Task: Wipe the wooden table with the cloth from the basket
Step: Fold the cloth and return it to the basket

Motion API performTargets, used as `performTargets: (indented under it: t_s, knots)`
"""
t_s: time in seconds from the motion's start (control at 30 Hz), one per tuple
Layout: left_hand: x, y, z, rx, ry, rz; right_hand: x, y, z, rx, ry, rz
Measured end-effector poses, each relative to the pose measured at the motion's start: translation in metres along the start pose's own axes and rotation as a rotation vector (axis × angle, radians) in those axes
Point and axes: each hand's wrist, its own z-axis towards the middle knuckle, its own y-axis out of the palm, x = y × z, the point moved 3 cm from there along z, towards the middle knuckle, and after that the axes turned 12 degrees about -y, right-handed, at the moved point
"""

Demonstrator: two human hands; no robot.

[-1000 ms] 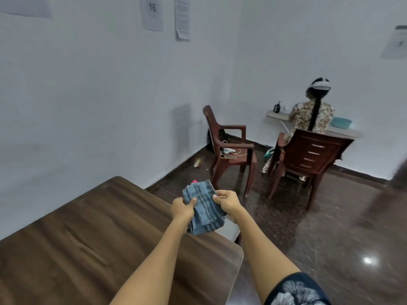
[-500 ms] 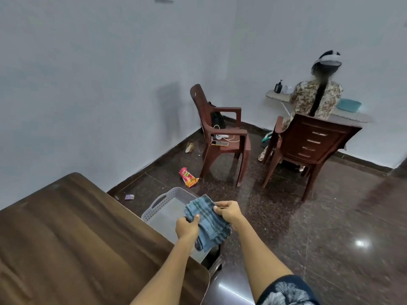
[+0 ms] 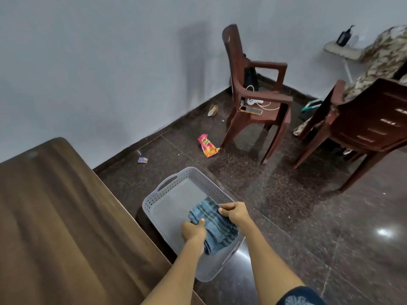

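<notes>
Cloth: you hold a folded blue cloth with darker stripes (image 3: pixel 212 224) over the pale grey perforated plastic basket (image 3: pixel 154 201), which stands on the dark floor beside the brown wooden table (image 3: pixel 55 216).
Left hand: your left hand (image 3: pixel 193 231) grips the cloth's near left edge, thumb on top and fingers curled beneath.
Right hand: your right hand (image 3: pixel 234 213) pinches the far right edge, fingers bent round the fold.
Position: the cloth spans the gap between your hands, sagging below them towards the basket's near wall; whether it touches the basket floor cannot be told.
Handling: judge it soft, light and limp; it will drape and unfold if gripped by one layer.
Hold: take all layers together at opposite edges, as you do here.
</notes>
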Motion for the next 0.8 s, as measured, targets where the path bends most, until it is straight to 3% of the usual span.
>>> performTargets:
  t_s: [0.3, 0.8]
  knots:
    - [-0.023, 0.04, 0.073, 0.099, -0.153, 0.139, 0.063, 0.021, 0.041, 0.014, 0.061, -0.06]
    - [-0.043, 0.032, 0.104, 0.225, -0.12, 0.221, 0.086, 0.029, 0.047, 0.164, 0.037, -0.07]
